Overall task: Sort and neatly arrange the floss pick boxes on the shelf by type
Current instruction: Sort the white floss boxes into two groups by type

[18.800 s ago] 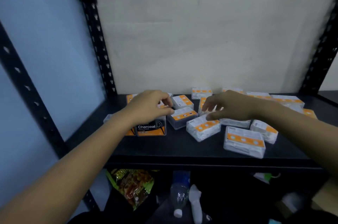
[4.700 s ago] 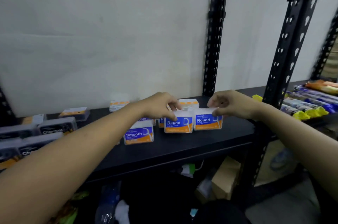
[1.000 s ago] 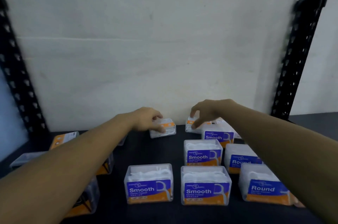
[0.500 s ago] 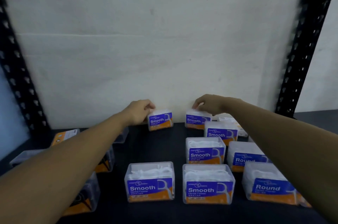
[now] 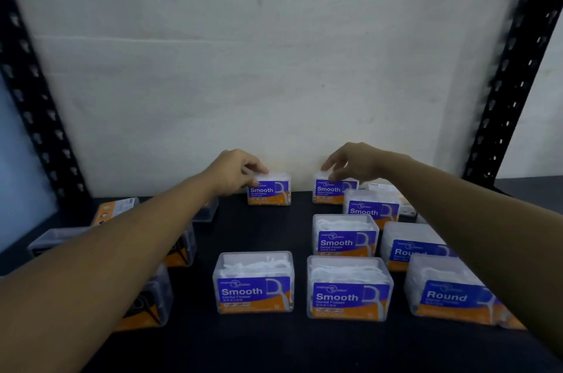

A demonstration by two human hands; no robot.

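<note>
My left hand point(image 5: 233, 170) pinches the top edge of a clear plastic "Smooth" floss pick box with a blue and orange label point(image 5: 269, 192), upright at the back of the black shelf point(image 5: 262, 229) against the white wall point(image 5: 274, 68). My right hand point(image 5: 355, 161) rests loosely curled fingers on a second "Smooth" box point(image 5: 330, 191); its grip looks light, possibly only touching. 4 more "Smooth" and 2 "Round" boxes point(image 5: 451, 293) stand nearer me.

Six Smooth floss pick boxes point(image 5: 253, 283) are standing on the shelf. Two Round floss pick boxes point(image 5: 447, 289) are sitting beside them. The dark boxes at left are too hidden to count.
</note>
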